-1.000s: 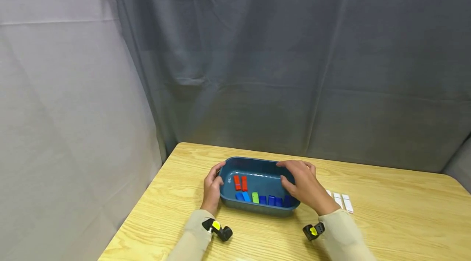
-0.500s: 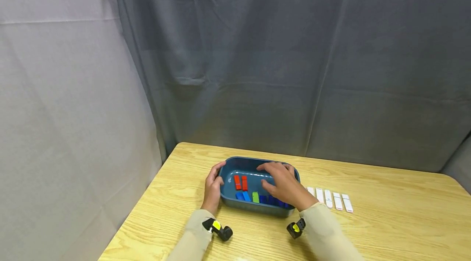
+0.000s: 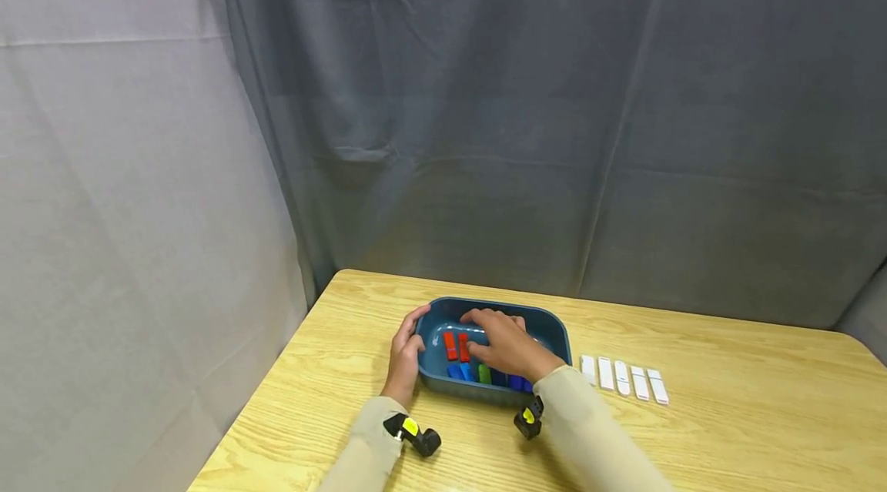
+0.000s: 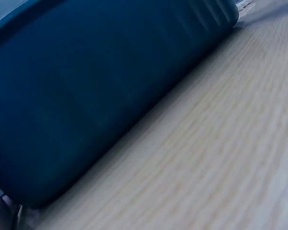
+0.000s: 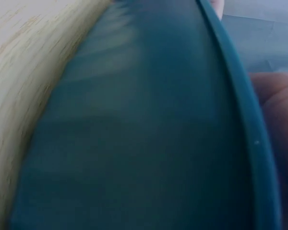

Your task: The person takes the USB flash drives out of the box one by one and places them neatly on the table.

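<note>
A dark teal plastic tub (image 3: pixel 540 313) rests on the wooden table. My left hand (image 3: pixel 402 357) grips its left end, thumb over the rim and fingers along the outside. My right hand (image 3: pixel 509 342) reaches into the tub with thumb and forefinger spread, the thumb tip right at one of two red sticks (image 3: pixel 450 346). Along the near wall lie light blue sticks (image 3: pixel 460 373), a green stick (image 3: pixel 484 374) and dark blue sticks (image 3: pixel 516 382), partly hidden by the right hand. All are small, flat and rectangular, like USB sticks. The right wrist view shows the tub's outer wall (image 5: pixel 134 120).
Several white sticks (image 3: pixel 622 379) of similar shape lie in a row on the table (image 3: pixel 748 399), right of the tub. A grey cloth curtain (image 3: pixel 471 130) hangs behind the table, and a lighter cloth (image 3: pixel 138 207) stands at the left.
My right hand has moved left across the tub, from its right end to the red sticks, uncovering the white row. The left hand keeps its grip on the tub.
</note>
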`<state>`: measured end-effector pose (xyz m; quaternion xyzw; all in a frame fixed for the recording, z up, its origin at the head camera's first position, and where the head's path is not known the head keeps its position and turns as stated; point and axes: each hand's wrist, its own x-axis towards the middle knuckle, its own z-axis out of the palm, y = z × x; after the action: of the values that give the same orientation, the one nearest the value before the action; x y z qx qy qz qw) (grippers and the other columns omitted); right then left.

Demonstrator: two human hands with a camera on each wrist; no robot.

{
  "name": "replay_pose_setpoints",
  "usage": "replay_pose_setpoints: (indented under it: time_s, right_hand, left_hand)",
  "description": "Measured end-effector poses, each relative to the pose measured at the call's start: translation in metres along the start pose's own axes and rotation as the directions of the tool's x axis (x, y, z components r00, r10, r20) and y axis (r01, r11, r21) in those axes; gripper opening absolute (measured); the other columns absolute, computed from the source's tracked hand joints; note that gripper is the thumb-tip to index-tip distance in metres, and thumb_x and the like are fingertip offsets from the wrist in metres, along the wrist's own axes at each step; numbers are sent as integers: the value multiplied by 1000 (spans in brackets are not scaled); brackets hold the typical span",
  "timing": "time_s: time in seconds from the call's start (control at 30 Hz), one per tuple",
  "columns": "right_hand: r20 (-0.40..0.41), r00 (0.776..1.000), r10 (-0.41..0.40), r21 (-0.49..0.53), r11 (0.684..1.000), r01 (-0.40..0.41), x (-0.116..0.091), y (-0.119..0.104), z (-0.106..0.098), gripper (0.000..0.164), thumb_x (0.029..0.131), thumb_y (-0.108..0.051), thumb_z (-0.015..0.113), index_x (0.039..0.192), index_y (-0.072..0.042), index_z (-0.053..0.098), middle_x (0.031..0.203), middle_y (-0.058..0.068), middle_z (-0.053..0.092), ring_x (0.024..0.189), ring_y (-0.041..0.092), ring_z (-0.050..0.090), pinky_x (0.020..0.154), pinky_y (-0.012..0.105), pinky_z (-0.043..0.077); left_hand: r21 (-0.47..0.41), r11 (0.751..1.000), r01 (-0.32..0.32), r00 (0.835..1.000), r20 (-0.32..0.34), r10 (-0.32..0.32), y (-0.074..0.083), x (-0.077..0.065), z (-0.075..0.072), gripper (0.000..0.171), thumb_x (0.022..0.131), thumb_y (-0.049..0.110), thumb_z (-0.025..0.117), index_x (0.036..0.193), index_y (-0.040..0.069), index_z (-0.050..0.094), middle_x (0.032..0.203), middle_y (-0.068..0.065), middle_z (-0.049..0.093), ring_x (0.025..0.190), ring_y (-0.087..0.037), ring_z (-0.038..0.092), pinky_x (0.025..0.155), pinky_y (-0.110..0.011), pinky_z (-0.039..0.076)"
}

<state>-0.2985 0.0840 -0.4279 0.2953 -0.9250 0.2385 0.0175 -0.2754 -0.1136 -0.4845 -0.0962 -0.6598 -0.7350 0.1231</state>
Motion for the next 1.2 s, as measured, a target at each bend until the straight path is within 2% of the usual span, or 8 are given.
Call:
replay_pose_setpoints:
  time_s: [0.23,0.47,0.7,0.9,1.0,1.1,1.2]
  right_hand:
    - [43,999,1,25,1000,-2,14,0,10,43,86,-18,69,126,-8,59,125,10,62,116,30,56,94,53,33]
    - [63,998,-7,-7,1000,7,20,1,16,43,86,-19,69,127,-7,59,125,10,62,117,30,55,97,53,33]
    - [88,996,-1,-54,999,5,21,5,21,43,86,-22,70,126,-8,60,121,10,64,112,29,57,91,53,35]
    - [116,993,7,-89,996,3,21,7,24,45,85,-22,73,126,-8,59,119,10,64,112,29,56,92,54,34]
    - [134,991,14,-115,993,1,21,7,24,46,84,-21,74,125,-8,60,116,9,65,107,27,57,92,53,34]
    - [147,989,10,-147,989,12,22,7,25,44,84,-21,73,124,-10,60,105,4,66,97,22,56,88,51,35]
    - [152,988,-4,-178,984,31,20,7,25,42,85,-22,72,124,-9,62,102,3,66,95,22,56,87,51,34]
  left_hand:
    - [-17,1000,17,1000,16,-16,1,0,0,62,76,-13,35,137,-8,44,147,-23,40,132,-41,37,104,-56,26]
    - [-2,1000,18,1000,22,-18,0,1,0,61,78,-13,35,138,-6,44,147,-22,40,135,-39,35,107,-56,23]
    - [-6,1000,9,1000,9,-9,0,1,-1,62,75,-13,36,137,-7,45,146,-23,41,135,-39,35,108,-55,23]
    - [-8,1000,12,1000,0,-12,0,0,-1,62,75,-13,36,136,-7,46,145,-23,41,135,-39,35,107,-56,23]
    - [-8,1000,1,1000,-8,-1,0,1,0,62,74,-13,36,135,-8,46,145,-24,42,134,-40,36,107,-56,24]
    - [-6,1000,-6,1000,-8,6,-1,1,0,62,74,-13,36,135,-8,46,144,-24,42,133,-40,36,106,-56,25]
    - [0,1000,-11,1000,-5,11,-2,2,0,61,75,-13,36,135,-8,46,144,-24,43,133,-40,37,105,-55,26]
